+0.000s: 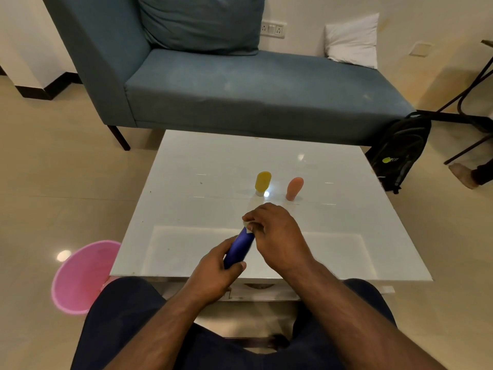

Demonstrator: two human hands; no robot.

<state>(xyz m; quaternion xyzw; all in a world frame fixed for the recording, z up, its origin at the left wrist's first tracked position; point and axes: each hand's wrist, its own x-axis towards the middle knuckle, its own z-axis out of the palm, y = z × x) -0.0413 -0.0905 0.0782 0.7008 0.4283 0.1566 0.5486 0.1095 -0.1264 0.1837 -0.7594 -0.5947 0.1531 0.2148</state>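
Observation:
A dark blue squeeze bottle (pixel 239 246) is held tilted above the near part of the white table (pixel 202 209). My left hand (pixel 213 273) grips its lower body. My right hand (pixel 277 233) pinches the white cap (pixel 247 223) at its upper end. Farther back on the table a yellow bottle (pixel 263 182) and a peach bottle (pixel 294 188) stand upside down on their caps, side by side.
A pink bin (pixel 82 276) stands on the floor left of the table. A blue chaise (pixel 240 84) with a cushion sits behind the table. A black backpack (pixel 400 150) leans at its right end. Another person's foot (pixel 464 174) is at the far right.

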